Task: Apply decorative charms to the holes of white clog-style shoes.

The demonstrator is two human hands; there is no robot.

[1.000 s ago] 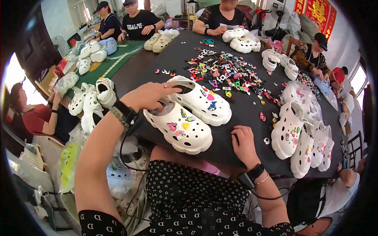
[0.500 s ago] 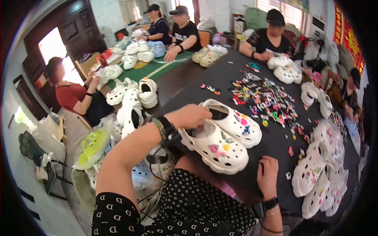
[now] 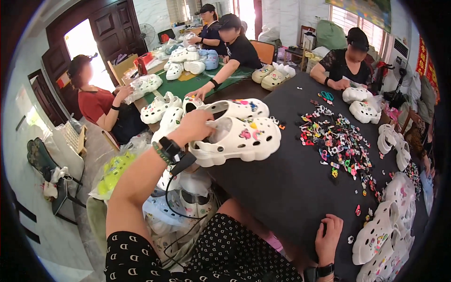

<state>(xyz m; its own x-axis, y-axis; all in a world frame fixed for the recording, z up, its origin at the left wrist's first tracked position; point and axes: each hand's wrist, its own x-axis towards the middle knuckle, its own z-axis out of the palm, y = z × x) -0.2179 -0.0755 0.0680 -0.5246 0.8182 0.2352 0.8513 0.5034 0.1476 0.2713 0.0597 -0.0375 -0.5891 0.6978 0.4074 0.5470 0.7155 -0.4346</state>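
A pair of white foam clogs decorated with small charms is gripped at the heel openings by my left hand [image 3: 196,127], its fingers closed. The near clog [image 3: 251,141] faces right, with pink and yellow charms on its toe. Partly behind it lies the far clog [image 3: 251,107]. Clear plastic shows inside the near one, and my fingertips are hidden in the openings. On the black table [image 3: 277,202], close to its near edge, my right hand [image 3: 330,236] rests with fingers extended and holds nothing. More white clogs [image 3: 376,237] with charms lie to the right of it.
A heap of colourful charms [image 3: 338,141] spreads over the table's middle. Other white clogs [image 3: 162,108] stand left of my left hand, where a co-worker's hand [image 3: 199,91] reaches in. Bagged clogs [image 3: 185,202] pile up below the table edge. Teal scissors [image 3: 327,96] lie beyond the charms.
My left hand has moved left and away from me with the pair of clogs, toward the other white clogs. My right hand stays on the table. A co-worker's arm now reaches toward those clogs.
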